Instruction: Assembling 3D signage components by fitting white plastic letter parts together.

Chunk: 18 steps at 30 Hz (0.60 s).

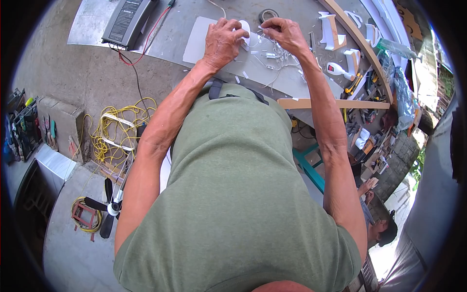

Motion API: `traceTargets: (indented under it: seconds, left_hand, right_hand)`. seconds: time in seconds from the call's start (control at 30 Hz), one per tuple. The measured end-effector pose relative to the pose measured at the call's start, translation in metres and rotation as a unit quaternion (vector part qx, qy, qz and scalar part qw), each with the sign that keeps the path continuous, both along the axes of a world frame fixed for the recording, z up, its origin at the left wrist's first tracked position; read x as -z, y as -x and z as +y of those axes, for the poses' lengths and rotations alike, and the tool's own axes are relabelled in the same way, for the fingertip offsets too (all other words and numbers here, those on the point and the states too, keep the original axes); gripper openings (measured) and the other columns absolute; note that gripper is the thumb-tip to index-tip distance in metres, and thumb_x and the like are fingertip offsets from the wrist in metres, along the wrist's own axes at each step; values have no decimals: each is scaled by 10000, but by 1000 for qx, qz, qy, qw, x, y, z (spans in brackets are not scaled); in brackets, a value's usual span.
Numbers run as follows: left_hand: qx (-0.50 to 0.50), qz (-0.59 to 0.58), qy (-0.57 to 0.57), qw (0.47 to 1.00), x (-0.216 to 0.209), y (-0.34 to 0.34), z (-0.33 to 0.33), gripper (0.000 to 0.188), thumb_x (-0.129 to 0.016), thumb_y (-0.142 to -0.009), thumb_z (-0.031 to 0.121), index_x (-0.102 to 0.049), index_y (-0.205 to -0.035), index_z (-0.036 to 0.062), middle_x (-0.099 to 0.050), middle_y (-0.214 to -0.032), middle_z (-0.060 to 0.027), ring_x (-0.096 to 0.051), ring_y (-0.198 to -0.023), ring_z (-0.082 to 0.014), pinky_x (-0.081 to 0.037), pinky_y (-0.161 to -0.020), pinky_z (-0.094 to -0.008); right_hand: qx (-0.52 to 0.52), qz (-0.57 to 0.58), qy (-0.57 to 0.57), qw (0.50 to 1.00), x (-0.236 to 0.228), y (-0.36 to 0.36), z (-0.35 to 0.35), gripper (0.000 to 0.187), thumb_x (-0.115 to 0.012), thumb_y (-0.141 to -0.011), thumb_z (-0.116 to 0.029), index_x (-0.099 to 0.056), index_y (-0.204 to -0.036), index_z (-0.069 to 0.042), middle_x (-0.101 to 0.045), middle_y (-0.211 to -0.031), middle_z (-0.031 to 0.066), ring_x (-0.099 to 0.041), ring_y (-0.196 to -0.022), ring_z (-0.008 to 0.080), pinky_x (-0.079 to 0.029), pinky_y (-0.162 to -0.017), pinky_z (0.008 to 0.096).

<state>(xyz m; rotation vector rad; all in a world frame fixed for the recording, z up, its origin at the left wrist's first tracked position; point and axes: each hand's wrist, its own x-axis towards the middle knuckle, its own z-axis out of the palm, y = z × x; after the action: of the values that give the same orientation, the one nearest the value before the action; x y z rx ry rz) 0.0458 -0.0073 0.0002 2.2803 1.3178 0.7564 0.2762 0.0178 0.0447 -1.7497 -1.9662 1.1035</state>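
The person's left hand [221,43] curls its fingers around a white rounded piece [244,29] above the grey tabletop [170,41], so the left grip is closed on it. The right hand [288,38] sits just beside, its thumb and forefinger pressed together on a small white piece [260,27] too tiny to make out fully. Below the 2 hands, small white rectangular parts [271,55] lie scattered among thin white wires [278,74]. A flat white sheet [194,44] lies partly beneath the left hand, and a dark round roll of tape [267,15] lies near the right fingertips.

To the right, a white bottle-like container with a red label [334,68] lies on its side; its contents cannot be told. Farther right, a clear greenish plastic bottle [396,48] lies near a crumpled clear plastic bag [404,100]; what either holds is unclear. A dark grey ribbed metal box [127,23], with red and black cables [156,28], stands at the tabletop's left.
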Motion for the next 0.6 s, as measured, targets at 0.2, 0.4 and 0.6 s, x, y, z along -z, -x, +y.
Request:
traceTargets:
  seconds: [0.2, 0.4, 0.6]
  left_hand:
    - [40, -10, -33, 999, 9, 2, -5, 274, -769, -733, 45, -779, -930, 236, -670, -1145, 64, -576, -1101, -208, -418, -884, -387]
    - [20, -13, -31, 999, 9, 3, -9, 314, -758, -731, 39, -791, -953, 258, -669, -1154, 64, -563, -1138, -219, -412, -912, -402]
    - [1, -49, -34, 998, 13, 2, -7, 274, -760, -764, 72, -765, -995, 219, -679, -1120, 55, -576, -1109, -214, -401, -908, -397]
  right_hand:
    - [-97, 32, -7, 995, 13, 16, 37, 209, -694, -910, -120, -743, -1088, -20, -752, -909, 85, -699, -813, 153, -575, -778, 311]
    - [-174, 40, -21, 984, 21, 25, 57, 171, -680, -923, -89, -696, -1079, -20, -746, -937, 89, -713, -847, 180, -593, -816, 340]
    - [-252, -6, -106, 962, 26, 31, 62, 152, -671, -912, -69, -673, -1055, -20, -724, -949, 135, -716, -860, 277, -583, -812, 362]
